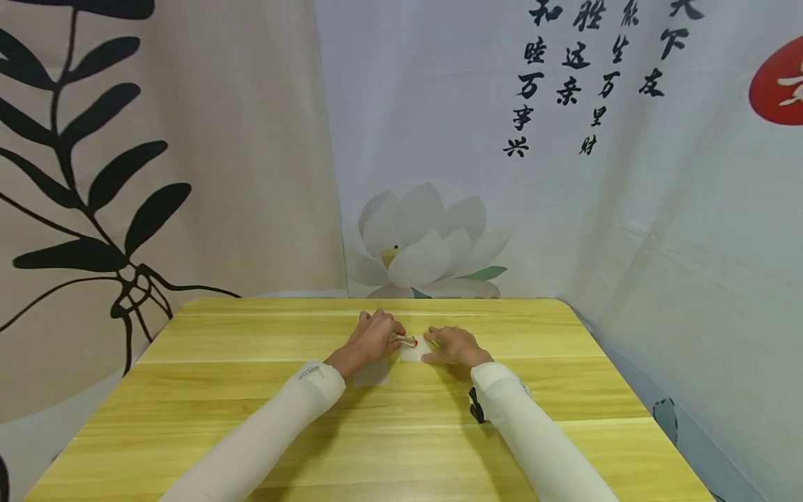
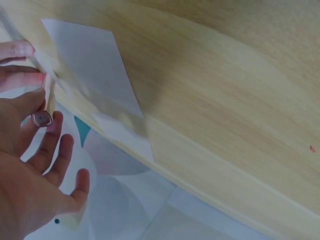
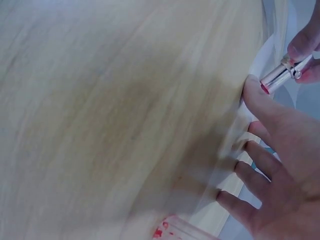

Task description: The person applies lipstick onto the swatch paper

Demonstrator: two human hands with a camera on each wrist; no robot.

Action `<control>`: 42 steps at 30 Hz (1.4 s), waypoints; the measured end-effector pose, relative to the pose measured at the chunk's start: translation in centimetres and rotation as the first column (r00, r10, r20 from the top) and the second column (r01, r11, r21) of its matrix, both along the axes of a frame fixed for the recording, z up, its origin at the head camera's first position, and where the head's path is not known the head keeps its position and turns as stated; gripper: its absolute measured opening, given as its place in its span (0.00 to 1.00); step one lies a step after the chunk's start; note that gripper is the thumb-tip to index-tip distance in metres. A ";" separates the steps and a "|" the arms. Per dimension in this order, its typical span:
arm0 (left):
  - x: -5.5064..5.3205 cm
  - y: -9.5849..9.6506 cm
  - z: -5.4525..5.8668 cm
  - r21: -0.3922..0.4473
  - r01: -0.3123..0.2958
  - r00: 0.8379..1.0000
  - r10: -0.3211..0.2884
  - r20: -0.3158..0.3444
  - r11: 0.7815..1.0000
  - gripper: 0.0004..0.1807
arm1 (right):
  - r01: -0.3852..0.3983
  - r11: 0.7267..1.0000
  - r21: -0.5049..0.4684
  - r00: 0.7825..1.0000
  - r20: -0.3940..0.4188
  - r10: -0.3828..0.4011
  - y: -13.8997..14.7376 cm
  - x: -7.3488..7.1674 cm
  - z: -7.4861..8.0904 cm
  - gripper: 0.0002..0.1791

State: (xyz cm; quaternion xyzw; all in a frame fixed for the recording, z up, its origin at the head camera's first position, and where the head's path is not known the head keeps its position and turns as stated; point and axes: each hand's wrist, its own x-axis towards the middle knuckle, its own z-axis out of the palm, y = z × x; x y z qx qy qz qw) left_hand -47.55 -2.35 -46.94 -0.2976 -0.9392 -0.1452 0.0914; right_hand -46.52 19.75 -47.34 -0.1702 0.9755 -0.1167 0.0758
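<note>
My left hand [image 1: 374, 336] pinches a slim metallic lipstick tube [image 3: 277, 77] between thumb and fingers, its red end pointing toward the right hand. That red end is just above a small white paper [image 1: 412, 354] on the table. My right hand [image 1: 456, 345] rests on the right side of this paper with fingers spread and fairly straight, the thumb close to the lipstick's tip. Another white paper [image 2: 95, 65] lies below the left wrist. At the bottom of the right wrist view, a clear piece with red smears [image 3: 182, 230] is near the little finger, partly cut off.
The wooden table [image 1: 401, 439] has rounded far corners, with both hands near its far edge. A printed curtain [image 1: 426, 139] with a lotus and writing hangs right behind that edge. A small red mark [image 2: 312, 149] shows on the wood in the left wrist view.
</note>
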 end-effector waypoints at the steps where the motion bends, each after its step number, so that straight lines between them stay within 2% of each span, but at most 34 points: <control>1: 0.0 0.0 0.0 0.000 0.000 1.000 0.000 0.000 1.000 0.08 | 0.000 1.000 -0.001 1.000 -0.002 0.000 0.0 0.0 0.0 0.35; 9: 0.6 0.0 0.2 0.005 -0.002 1.000 0.001 0.022 1.000 0.09 | -0.008 1.000 -0.024 1.000 -0.006 0.008 0.0 0.1 0.0 0.35; 24: 1.3 -0.3 0.2 -0.038 0.009 1.000 -0.008 0.014 0.999 0.09 | -0.001 0.999 -0.033 1.000 0.000 0.001 0.0 0.0 -0.4 0.35; 33: 2.0 -0.3 0.3 -0.026 0.018 0.999 -0.018 0.027 1.000 0.09 | 0.005 0.999 -0.048 1.000 -0.009 -0.006 0.0 0.3 -0.4 0.34; 42: 2.5 -0.3 0.6 -0.038 0.028 1.000 -0.028 0.003 0.999 0.09 | 0.003 0.998 -0.064 1.000 0.003 -0.003 0.0 0.5 -0.1 0.34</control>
